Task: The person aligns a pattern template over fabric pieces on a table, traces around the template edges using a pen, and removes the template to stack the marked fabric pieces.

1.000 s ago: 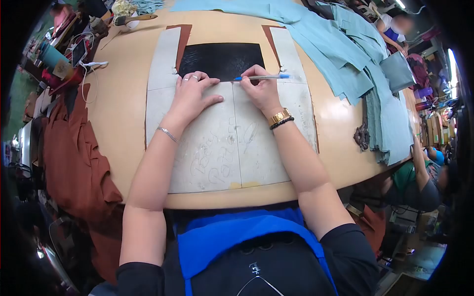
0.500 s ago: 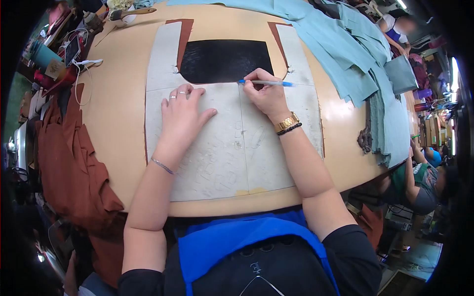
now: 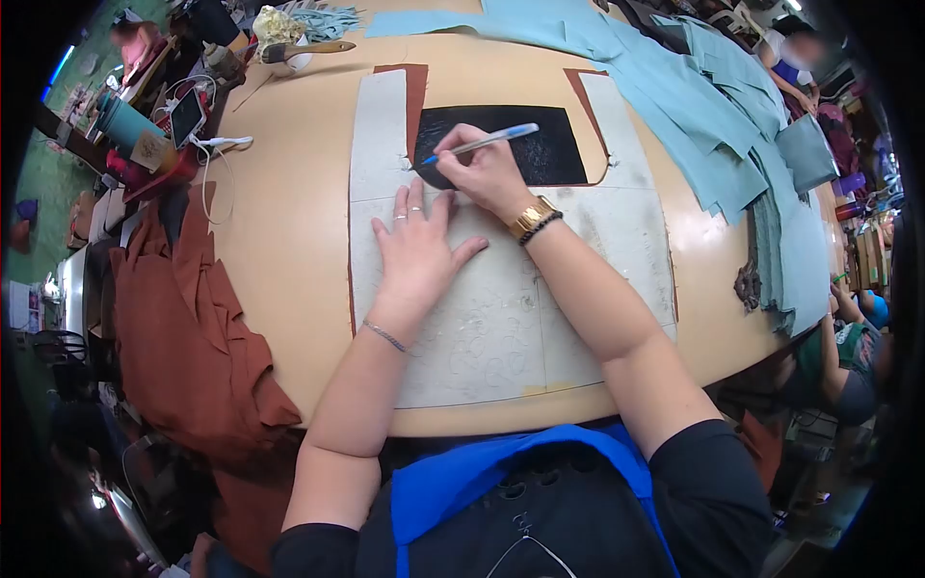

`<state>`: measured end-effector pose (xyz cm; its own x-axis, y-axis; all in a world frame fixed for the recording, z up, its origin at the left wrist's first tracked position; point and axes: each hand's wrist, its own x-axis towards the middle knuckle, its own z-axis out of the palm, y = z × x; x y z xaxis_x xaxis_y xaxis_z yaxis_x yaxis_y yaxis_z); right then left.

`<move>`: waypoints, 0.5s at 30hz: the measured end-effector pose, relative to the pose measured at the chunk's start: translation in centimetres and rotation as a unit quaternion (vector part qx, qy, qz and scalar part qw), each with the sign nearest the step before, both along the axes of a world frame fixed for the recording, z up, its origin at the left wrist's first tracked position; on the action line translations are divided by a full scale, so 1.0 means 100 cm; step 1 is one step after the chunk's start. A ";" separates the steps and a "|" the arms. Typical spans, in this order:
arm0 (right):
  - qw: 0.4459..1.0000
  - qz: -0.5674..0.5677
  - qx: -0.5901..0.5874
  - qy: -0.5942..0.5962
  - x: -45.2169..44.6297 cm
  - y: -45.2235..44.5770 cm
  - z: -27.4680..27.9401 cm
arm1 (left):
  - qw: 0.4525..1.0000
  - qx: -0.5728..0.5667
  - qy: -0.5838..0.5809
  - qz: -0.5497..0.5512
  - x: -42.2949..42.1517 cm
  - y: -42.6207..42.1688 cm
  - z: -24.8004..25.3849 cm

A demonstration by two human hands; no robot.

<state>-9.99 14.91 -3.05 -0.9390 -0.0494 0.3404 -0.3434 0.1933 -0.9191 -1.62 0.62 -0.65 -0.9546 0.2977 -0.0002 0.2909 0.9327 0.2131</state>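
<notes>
A large pale grey-white pattern piece [image 3: 482,318] with a U-shaped cutout lies on the table, over reddish-brown material [image 3: 416,96] that shows along its edges. My left hand [image 3: 419,231] rests flat on the pattern, fingers spread, just below the cutout's left curve. In my right hand [image 3: 487,173] is a pen [image 3: 501,135] with a blue tip and a pale barrel. Its tip is at the cutout's left inner edge, near the top of the curve. A black rectangular sheet [image 3: 554,144] lies within the cutout, partly hidden by my right hand.
Brown leather-like pieces [image 3: 193,337] drape over the table's left edge. Light blue sheets [image 3: 694,144] spread across the back and right. A brush [image 3: 308,50], a phone [image 3: 186,118] with a white cable and a teal tumbler [image 3: 125,120] stand at the back left. Other people are at the far sides.
My right hand has moved the pen leftward along the cutout's bottom edge to its left side. My left hand stays on the pattern. The whole view has shifted, with things appearing farther right.
</notes>
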 end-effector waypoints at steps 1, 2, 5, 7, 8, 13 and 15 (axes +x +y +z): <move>1.000 0.008 0.019 -0.010 -0.003 -0.005 0.003 | 1.000 0.003 0.002 -0.001 0.000 0.000 0.000; 0.999 0.017 0.038 -0.021 -0.004 -0.009 0.006 | 1.000 0.006 0.004 -0.001 0.000 0.000 -0.001; 0.997 0.003 0.074 0.005 -0.007 -0.015 -0.002 | 1.000 0.005 0.000 -0.002 -0.001 0.000 0.000; 0.997 0.013 0.071 0.024 -0.008 -0.017 -0.006 | 1.000 0.003 0.003 -0.001 -0.001 0.001 -0.001; 0.997 0.017 0.069 0.034 -0.009 -0.017 -0.008 | 1.000 0.003 0.009 0.000 0.000 0.001 -0.002; 0.997 0.029 0.075 0.012 -0.004 -0.016 -0.001 | 1.000 -0.003 0.011 0.000 0.000 0.002 -0.002; 0.996 0.033 0.077 0.020 -0.005 -0.016 -0.003 | 1.000 0.008 0.013 -0.002 0.001 0.002 -0.001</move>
<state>-10.50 13.29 -3.31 -0.9180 -0.1655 0.3603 -0.3952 0.3076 -0.8656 -1.50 0.84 -0.76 -0.9532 0.3009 0.0291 0.2998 0.9281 0.2208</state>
